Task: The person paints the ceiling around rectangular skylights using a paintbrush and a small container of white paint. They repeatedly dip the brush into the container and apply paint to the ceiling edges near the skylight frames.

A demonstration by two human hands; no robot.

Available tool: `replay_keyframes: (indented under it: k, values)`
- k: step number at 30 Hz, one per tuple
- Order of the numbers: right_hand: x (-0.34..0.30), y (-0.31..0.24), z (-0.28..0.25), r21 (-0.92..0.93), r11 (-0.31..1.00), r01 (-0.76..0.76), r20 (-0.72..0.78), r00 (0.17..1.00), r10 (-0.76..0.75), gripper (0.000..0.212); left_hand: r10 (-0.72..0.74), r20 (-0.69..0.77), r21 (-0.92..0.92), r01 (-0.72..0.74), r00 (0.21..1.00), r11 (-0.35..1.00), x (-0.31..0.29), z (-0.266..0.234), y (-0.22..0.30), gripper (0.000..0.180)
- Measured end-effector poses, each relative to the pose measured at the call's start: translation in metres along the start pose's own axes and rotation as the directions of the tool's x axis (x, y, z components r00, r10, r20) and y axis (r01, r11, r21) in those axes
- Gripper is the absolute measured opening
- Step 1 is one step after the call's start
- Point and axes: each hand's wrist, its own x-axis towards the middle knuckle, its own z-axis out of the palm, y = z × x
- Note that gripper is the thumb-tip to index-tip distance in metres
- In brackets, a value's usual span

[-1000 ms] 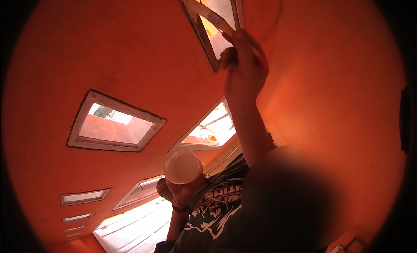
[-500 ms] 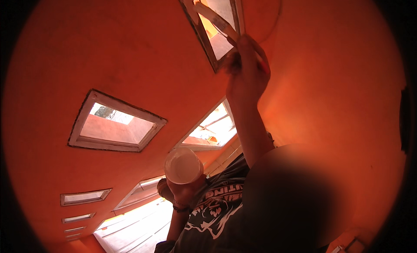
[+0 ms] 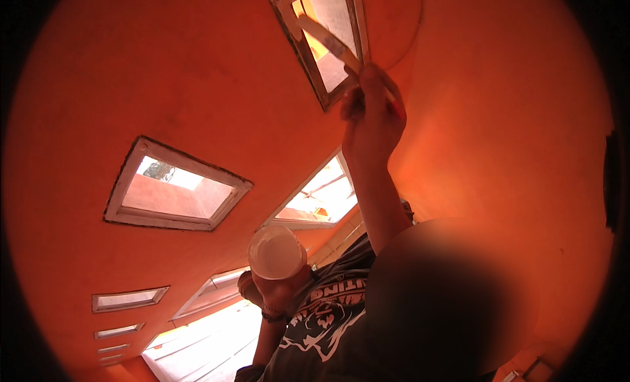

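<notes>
My right hand (image 3: pixel 375 109) is raised high with its fingers closed around the handle of a paintbrush (image 3: pixel 333 44). The brush slants up and left across a small window, and its pale bristle end lies at the inner edge of the worn window frame (image 3: pixel 307 62). A lighter patch shows on the frame beside the bristles; whether they touch it, I cannot tell. Lower down, my left hand (image 3: pixel 283 293) grips a whitish round tub (image 3: pixel 277 252) from below. The tub's open mouth shows a pale inside, whose contents I cannot make out.
An orange-red wall (image 3: pixel 216 73) surrounds the windows. Left of my arms is another framed window (image 3: pixel 177 185), with smaller ones (image 3: pixel 130 298) below it. A larger bright window (image 3: pixel 321 195) lies behind the tub. A thin curved line (image 3: pixel 418 34) runs down the wall at upper right.
My right hand and the paintbrush have shifted slightly downward along the window frame. My left hand and the tub have hardly moved.
</notes>
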Motion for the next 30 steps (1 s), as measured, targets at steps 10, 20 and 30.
replay_keyframes:
  k: [10, 20, 30]
  values:
    - [0.000, 0.028, -0.012, -0.088, 0.989, -0.121, -0.029, 0.992, 0.119, 0.026, -0.065, 0.028, 0.000, 0.065, 0.998, 0.998, -0.001, -0.003, 0.003, 0.065]
    - [-0.001, 0.006, -0.005, 0.018, 0.999, -0.038, -0.013, 0.999, 0.038, 0.023, -0.031, 0.064, -0.289, 0.049, 0.997, 0.956, 0.002, 0.002, -0.005, 0.061]
    - [-0.001, 0.030, -0.002, -0.003, 0.992, -0.125, -0.032, 0.992, 0.125, 0.023, -0.107, -0.089, -0.132, 0.095, 0.990, 0.987, -0.006, 0.001, -0.013, 0.069]
